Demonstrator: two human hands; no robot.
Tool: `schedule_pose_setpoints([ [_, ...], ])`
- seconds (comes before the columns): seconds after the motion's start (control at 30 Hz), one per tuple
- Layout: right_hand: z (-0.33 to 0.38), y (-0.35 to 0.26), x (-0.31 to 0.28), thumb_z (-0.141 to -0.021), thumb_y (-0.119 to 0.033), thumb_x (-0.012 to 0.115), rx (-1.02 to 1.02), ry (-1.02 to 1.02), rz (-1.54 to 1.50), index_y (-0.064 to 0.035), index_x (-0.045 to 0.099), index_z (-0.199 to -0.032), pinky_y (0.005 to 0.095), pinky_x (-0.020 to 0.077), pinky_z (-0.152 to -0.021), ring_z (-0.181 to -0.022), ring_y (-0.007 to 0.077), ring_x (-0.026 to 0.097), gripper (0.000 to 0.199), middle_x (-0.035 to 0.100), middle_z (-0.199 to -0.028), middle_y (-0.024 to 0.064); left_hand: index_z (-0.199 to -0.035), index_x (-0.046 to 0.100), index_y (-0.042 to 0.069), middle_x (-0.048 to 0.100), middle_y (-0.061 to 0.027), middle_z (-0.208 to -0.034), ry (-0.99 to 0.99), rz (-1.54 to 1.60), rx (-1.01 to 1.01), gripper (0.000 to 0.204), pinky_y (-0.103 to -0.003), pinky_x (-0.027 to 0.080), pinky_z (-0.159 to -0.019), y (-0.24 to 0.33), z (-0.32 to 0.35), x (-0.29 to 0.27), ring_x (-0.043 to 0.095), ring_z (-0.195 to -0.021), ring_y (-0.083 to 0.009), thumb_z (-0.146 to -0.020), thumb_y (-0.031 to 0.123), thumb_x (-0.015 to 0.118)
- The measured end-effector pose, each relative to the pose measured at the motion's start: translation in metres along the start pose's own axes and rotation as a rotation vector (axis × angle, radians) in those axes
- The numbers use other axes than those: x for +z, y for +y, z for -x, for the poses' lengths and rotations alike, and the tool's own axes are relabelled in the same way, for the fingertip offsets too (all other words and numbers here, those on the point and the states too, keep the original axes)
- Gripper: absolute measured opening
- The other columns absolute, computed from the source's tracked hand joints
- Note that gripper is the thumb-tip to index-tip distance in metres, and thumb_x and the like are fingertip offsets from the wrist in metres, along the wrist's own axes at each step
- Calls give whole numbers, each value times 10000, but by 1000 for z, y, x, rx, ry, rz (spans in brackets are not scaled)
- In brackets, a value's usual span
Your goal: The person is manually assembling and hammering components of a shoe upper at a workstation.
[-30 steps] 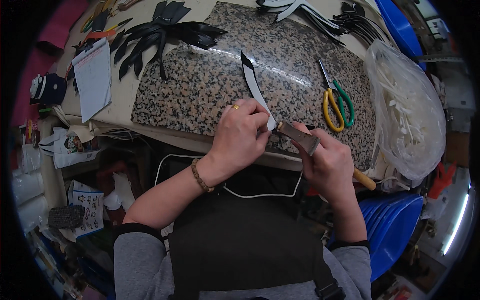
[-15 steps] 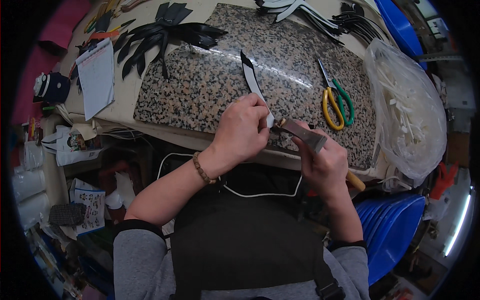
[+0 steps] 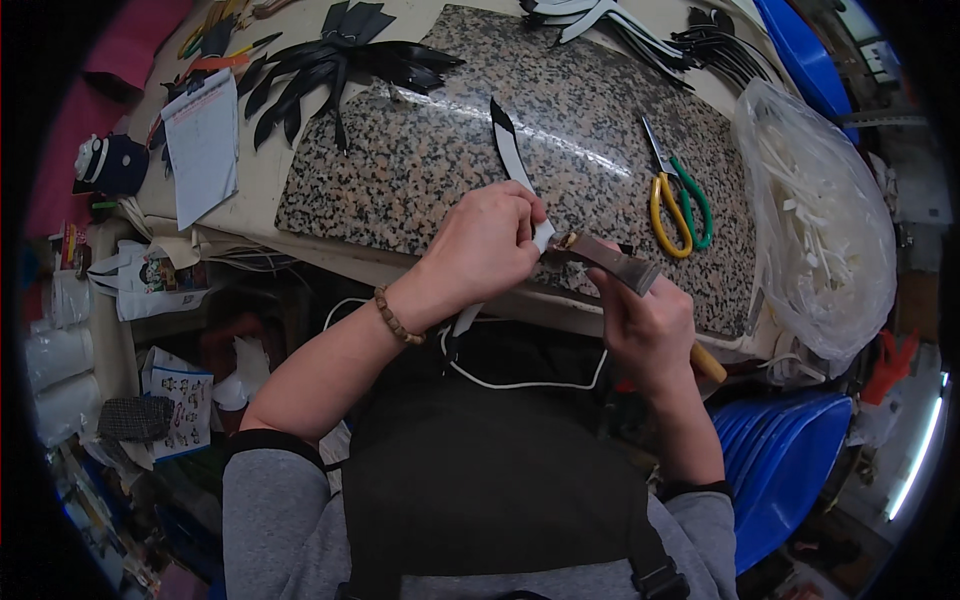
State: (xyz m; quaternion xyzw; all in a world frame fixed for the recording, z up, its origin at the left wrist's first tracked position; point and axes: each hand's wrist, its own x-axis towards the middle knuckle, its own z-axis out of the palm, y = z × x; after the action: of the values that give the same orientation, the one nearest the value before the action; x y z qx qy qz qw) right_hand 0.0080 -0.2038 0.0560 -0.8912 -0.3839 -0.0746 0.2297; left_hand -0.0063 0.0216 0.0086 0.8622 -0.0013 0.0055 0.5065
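Left hand (image 3: 482,242) pinched on a skinny curved white strip (image 3: 511,158) with a black tip.
Strip's over the speckled stone slab (image 3: 400,180), poking out both sides of the fingers, lower end right by the hammer's (image 3: 612,263) dull metal head. Right hand (image 3: 650,322) is wrapped round its wooden handle. Farther right: yellow-and-green-handled scissors (image 3: 670,215), then a crinkly clear plastic bag (image 3: 820,225).

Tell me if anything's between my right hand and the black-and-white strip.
Yes: the hammer gripped in your right hand. Its metal head lies between that hand and the near end of the black-and-white strip.
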Motion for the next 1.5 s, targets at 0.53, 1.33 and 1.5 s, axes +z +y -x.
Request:
schedule_pose_setpoints([
  [0.53, 41, 103, -22, -916, -27, 785, 441, 566, -60, -1, 768, -1178, 330, 567, -835, -921, 228, 756, 264, 784, -1047, 136, -974, 674, 77, 656, -68, -1262, -72, -404, 534, 262, -501, 425, -1165, -15, -34, -36, 598, -1244, -319, -761, 19, 814],
  [1.33, 62, 136, 5, -888, -65, 767, 543, 524, 344, -25, 742, -1154, 459, 462, -983, -1054, 325, 632, 271, 741, -1059, 113, -1123, 706, 43, 713, -193, -1175, 596, -435, 227, 274, -456, 528, -1006, -42, -217, -93, 660, -1150, -363, -886, 161, 776],
  [1.5, 64, 151, 10, -887, -22, 753, 601, 573, 318, -10, 725, -1169, 456, 484, -974, -1088, 334, 617, 283, 722, -1092, 133, -1124, 723, 65, 679, -180, -1210, 659, -852, -328, 284, -475, 501, -1017, -127, -139, -208, 624, -1172, -392, -862, 142, 800],
])
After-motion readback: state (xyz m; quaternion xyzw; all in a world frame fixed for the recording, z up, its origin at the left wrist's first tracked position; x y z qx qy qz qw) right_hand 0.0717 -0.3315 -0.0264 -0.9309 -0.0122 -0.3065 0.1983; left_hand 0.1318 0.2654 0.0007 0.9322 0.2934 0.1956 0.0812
